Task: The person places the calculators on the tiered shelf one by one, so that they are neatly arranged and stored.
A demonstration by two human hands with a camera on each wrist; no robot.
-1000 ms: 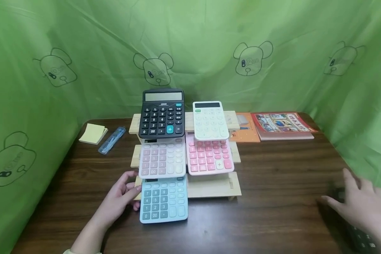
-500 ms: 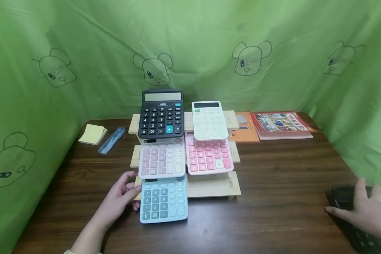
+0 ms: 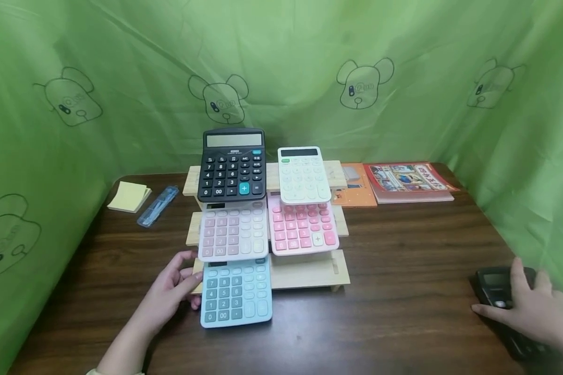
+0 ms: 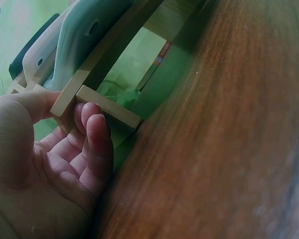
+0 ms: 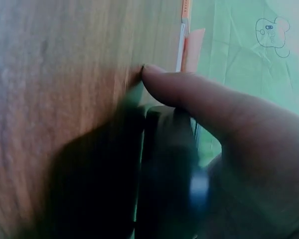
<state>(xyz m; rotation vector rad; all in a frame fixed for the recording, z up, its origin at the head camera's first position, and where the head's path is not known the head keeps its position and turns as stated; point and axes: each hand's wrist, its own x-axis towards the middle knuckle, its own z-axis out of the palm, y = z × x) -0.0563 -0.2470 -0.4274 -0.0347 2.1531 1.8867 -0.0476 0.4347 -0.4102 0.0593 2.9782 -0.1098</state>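
Observation:
My left hand [image 3: 169, 291] grips the left end of the lowest board of a tiered wooden stand [image 3: 307, 273]; in the left wrist view the thumb lies over the board [image 4: 74, 94] and curled fingers are beneath it. Close by, on the same tier, lies a light-blue calculator [image 3: 236, 294]. My right hand [image 3: 537, 312] lies over a black calculator [image 3: 490, 284] on the table at the far right, fingers spread and thumb stretched out past its left edge. The hand hides much of its keypad. In the right wrist view the calculator's dark side [image 5: 162, 154] is blurred below the straight thumb [image 5: 184, 89].
The stand's upper tiers hold another black calculator [image 3: 232, 166], a white one [image 3: 305, 177], a pale lilac one [image 3: 233, 232] and a pink one [image 3: 302, 229]. Sticky notes [image 3: 127, 197] and a blue translucent strip [image 3: 158, 207] lie left; books [image 3: 405, 179] lie back right. Green cloth [image 3: 281, 41] surrounds the table.
My right hand, blurred in motion a second ago, has come down over the black calculator, whose screen end now shows more. The left hand keeps its grip; the whole view shifts slightly.

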